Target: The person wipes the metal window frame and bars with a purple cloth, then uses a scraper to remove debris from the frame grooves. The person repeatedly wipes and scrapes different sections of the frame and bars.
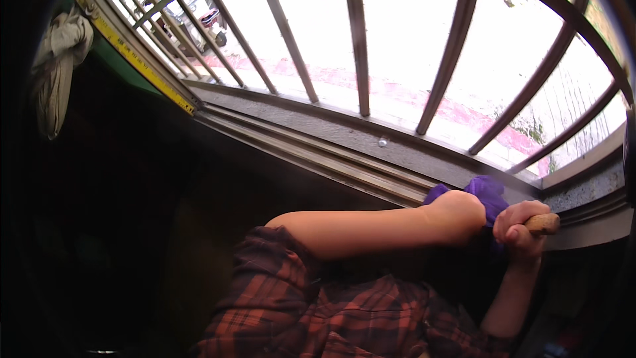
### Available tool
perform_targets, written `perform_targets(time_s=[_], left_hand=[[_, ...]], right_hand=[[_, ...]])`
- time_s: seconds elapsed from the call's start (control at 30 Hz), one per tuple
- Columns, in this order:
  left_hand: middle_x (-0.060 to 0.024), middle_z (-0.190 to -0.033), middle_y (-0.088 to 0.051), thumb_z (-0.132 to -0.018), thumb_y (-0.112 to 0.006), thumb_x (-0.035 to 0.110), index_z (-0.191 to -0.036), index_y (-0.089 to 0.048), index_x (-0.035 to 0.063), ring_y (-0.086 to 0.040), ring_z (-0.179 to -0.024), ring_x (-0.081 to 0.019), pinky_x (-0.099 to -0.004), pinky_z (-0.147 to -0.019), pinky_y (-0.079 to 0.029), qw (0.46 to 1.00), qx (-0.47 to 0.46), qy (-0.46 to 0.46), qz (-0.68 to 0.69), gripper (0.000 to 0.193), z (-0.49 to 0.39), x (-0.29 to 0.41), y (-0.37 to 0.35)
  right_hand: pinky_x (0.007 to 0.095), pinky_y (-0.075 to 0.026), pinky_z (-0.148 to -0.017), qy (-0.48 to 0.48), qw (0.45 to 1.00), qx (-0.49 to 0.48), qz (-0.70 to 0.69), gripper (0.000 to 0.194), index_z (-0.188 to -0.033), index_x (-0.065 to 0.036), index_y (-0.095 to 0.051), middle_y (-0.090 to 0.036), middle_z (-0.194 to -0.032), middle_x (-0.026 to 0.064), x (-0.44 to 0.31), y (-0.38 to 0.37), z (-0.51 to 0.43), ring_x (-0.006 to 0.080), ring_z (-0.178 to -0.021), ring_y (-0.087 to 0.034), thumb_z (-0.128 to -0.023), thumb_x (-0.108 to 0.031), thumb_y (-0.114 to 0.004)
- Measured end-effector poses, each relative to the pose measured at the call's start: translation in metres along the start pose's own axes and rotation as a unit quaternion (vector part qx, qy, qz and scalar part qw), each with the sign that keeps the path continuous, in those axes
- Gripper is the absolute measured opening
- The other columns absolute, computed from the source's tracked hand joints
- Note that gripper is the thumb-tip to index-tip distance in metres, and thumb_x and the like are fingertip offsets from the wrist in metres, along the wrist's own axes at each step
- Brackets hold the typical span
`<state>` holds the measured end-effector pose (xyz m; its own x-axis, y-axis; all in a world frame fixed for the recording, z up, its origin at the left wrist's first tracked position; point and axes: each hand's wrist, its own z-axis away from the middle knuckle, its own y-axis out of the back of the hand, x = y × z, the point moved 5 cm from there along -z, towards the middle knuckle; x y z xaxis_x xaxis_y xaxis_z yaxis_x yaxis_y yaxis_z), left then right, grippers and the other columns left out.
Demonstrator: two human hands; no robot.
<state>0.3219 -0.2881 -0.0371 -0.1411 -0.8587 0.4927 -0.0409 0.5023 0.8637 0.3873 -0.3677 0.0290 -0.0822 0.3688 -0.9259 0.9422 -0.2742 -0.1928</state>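
My left arm reaches across to the right, and my left hand (459,208) is bent down over a purple cloth (486,194) at the right end of the window's sliding track. The cloth bunches out on both sides of that hand, whose fingers are hidden. Close beside it, my right hand (522,226) is closed around a wooden handle (542,223), its rounded end sticking out to the right. What the handle belongs to is hidden behind the hands and cloth.
Metal window bars (358,40) rise beyond the sill (318,127), where a small clear round object (382,142) lies. A yellow measuring strip (134,62) runs along the left frame, near a knotted grey cloth (62,59). Outside stands a parked vehicle (203,15). Below the track it is dark.
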Motion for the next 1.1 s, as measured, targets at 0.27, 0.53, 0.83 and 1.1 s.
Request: perform_targets(time_s=[0.27, 0.53, 0.83, 1.1], left_hand=[[-0.0133, -0.082, -0.062, -0.079, -0.056, 0.02, -0.075, -0.065, 0.0078, -0.061, -0.082, -0.032, -0.0411, -0.071, -0.05, 0.988, 0.109, 0.109, 0.026, 0.015, 0.139, -0.094, 0.079], [-0.012, -0.09, -0.057, -0.079, -0.063, 0.007, -0.09, -0.063, 0.0046, -0.058, -0.087, -0.0308, -0.0379, -0.077, -0.048, 0.897, 0.385, 0.216, 0.042, 0.011, 0.31, -0.17, 0.165], [-0.0102, -0.086, -0.061, -0.076, -0.07, 0.005, -0.092, -0.064, 0.0008, -0.058, -0.076, -0.0187, -0.0294, -0.072, -0.049, 0.686, 0.628, 0.365, 0.026, 0.018, 0.462, -0.25, 0.225], [-0.0202, -0.101, -0.061, -0.073, -0.074, 0.009, -0.109, -0.056, 0.0014, -0.06, -0.096, -0.0363, -0.0417, -0.081, -0.049, 0.677, 0.594, 0.418, -0.117, 0.041, 0.528, -0.273, 0.212]], right_hand=[[0.024, -0.039, -0.054, 0.057, 0.995, 0.051, 0.062, 0.021, -0.07, -0.003, -0.054, -0.055, -0.063, 0.0036, 0.064, -0.136, -0.069, 0.0092, -0.057, -0.048, -0.077, -0.004, -0.073], [0.022, -0.035, -0.044, 0.076, 0.984, 0.027, 0.161, 0.018, -0.078, -0.006, -0.049, -0.047, -0.063, 0.0009, 0.114, -0.274, -0.146, 0.0084, -0.048, -0.044, -0.087, -0.004, -0.064], [0.0232, -0.04, -0.054, -0.018, 0.999, 0.005, 0.05, 0.02, -0.076, -0.005, -0.058, -0.051, -0.065, -0.0039, 0.193, -0.455, -0.263, 0.0045, -0.059, -0.044, -0.086, -0.017, -0.07], [0.0222, -0.039, -0.055, 0.07, 0.996, -0.05, -0.008, 0.019, -0.073, -0.004, -0.056, -0.051, -0.065, -0.0042, 0.22, -0.558, -0.305, 0.0039, -0.061, -0.045, -0.083, -0.013, -0.071]])
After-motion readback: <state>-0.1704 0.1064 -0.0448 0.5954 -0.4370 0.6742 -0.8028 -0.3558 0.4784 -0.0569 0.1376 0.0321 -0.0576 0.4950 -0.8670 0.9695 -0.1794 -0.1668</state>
